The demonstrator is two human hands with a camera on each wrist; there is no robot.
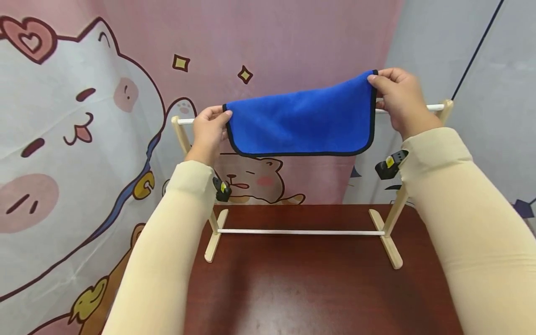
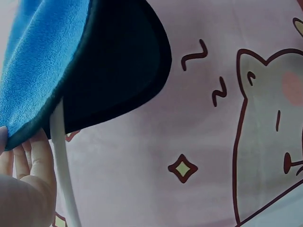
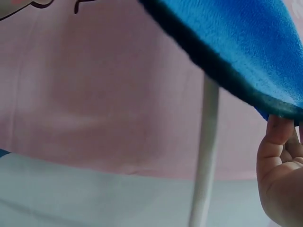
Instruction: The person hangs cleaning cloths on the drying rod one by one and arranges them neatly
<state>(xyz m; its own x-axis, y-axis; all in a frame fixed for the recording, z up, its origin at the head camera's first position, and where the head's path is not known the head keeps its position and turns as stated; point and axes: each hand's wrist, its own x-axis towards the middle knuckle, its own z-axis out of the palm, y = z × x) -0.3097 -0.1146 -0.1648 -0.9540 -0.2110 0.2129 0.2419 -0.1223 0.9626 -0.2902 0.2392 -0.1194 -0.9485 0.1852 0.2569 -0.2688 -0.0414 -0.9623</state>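
A blue towel with black edging is stretched between both hands in front of the top bar of a wooden rack. My left hand pinches its left edge near the upper corner, close to the bar. With thumb and fingers, my right hand pinches the upper right corner, held higher than the left one and above the bar. In the left wrist view, a dark flap of the towel hangs on the far side of the bar. The right wrist view shows the towel's edge crossing the bar.
The rack's lower bar joins two wooden feet, left and right, on a dark red-brown table. A cartoon-printed curtain hangs behind and along the left side.
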